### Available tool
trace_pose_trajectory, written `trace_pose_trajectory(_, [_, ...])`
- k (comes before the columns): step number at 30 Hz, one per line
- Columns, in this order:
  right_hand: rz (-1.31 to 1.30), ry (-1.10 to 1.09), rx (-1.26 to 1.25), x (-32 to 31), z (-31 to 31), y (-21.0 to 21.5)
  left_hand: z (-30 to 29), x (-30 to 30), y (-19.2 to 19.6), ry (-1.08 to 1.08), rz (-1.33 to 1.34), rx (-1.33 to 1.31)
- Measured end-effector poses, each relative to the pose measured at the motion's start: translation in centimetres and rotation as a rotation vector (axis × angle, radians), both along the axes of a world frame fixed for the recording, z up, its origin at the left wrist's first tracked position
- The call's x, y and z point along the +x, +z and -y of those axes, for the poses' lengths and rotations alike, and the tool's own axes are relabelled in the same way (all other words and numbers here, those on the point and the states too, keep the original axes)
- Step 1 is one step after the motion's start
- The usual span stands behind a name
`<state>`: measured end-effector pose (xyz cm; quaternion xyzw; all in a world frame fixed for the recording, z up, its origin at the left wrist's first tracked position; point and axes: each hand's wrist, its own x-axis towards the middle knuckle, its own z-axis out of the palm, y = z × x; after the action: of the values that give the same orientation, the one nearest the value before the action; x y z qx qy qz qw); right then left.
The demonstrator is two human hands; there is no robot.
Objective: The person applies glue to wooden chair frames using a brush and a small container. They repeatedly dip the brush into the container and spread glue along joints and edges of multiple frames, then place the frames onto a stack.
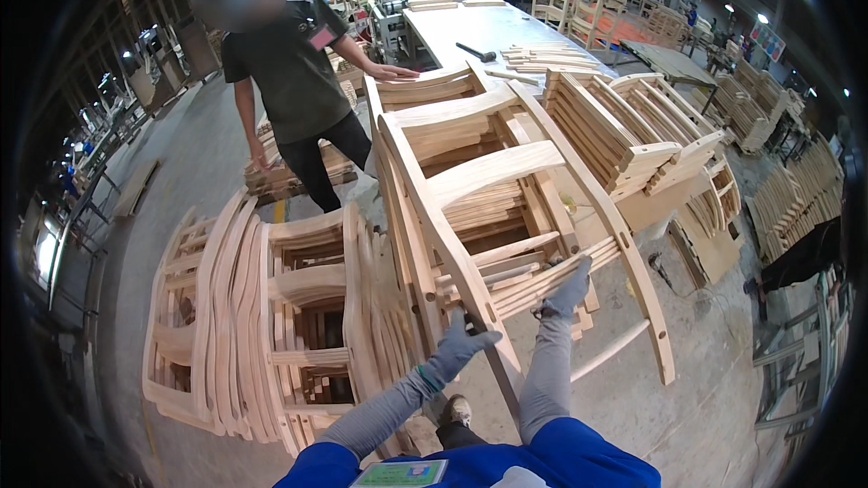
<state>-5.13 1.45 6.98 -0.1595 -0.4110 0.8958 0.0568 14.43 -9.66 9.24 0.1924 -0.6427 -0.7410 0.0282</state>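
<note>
A pale wooden chair back frame [495, 172], with curved slats and two long posts, lies tilted on top of a stack of similar frames in front of me. My left hand [459, 352], in a grey glove, is closed around the lower part of its left post, thumb across the wood. My right hand [568, 294], also gloved, is closed at the frame's lower crosspieces, between the two posts; its fingertips are partly hidden. A lower rung [611, 349] joins the posts near their ends.
Upright chair frames [307, 285] stand packed at my left. A co-worker [294, 72] stands at far left, one hand on the stack's far end. More frames [615, 131] are piled at right. Behind is a white worktable [493, 25] with wooden strips and a black-handled tool [476, 52].
</note>
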Motion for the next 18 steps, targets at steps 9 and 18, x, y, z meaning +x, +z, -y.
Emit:
trace_pose_trajectory(9, [-0.116,-0.092,0.913,-4.9,9.4,-1.2,0.5,-0.2,-1.4,0.097,0.094,-0.242])
trace_pose_trajectory(18, [-0.637,0.600,0.699,-14.4,13.9,4.4,11.2,-9.0,4.3,0.305,-0.243,-0.408])
